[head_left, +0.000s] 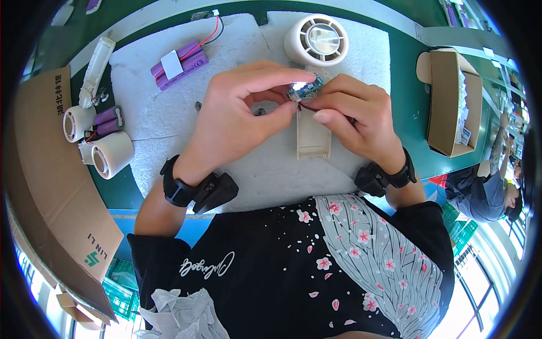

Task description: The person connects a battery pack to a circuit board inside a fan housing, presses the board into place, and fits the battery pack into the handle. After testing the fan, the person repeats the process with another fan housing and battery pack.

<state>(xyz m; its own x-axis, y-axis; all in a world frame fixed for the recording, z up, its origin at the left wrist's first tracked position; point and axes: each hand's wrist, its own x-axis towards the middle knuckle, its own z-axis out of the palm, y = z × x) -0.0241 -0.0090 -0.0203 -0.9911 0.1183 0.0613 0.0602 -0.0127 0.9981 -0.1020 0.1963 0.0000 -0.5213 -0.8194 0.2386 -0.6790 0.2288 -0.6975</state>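
A small green circuit board [305, 88] with a bright glare on it is pinched between the thumb and forefinger of my left hand [240, 107]. My right hand [361, 113] grips thin red and black wires [306, 106] close to the board's lower edge. Beneath both hands lies an off-white handle shell [314, 141], open side up. At its far end is a round fan head [316, 40] with a slotted grille. To the far left of my hands, a purple battery pack [180, 63] has a white pad and red and black leads.
White foam sheets [169, 124] cover the green table. Fan parts [113, 153] with purple cells lie at the left, beside a long white shell [97, 70]. A large cardboard box [51, 158] stands further left. At the right is an open carton [451, 107]; beyond it sits another person [480, 192].
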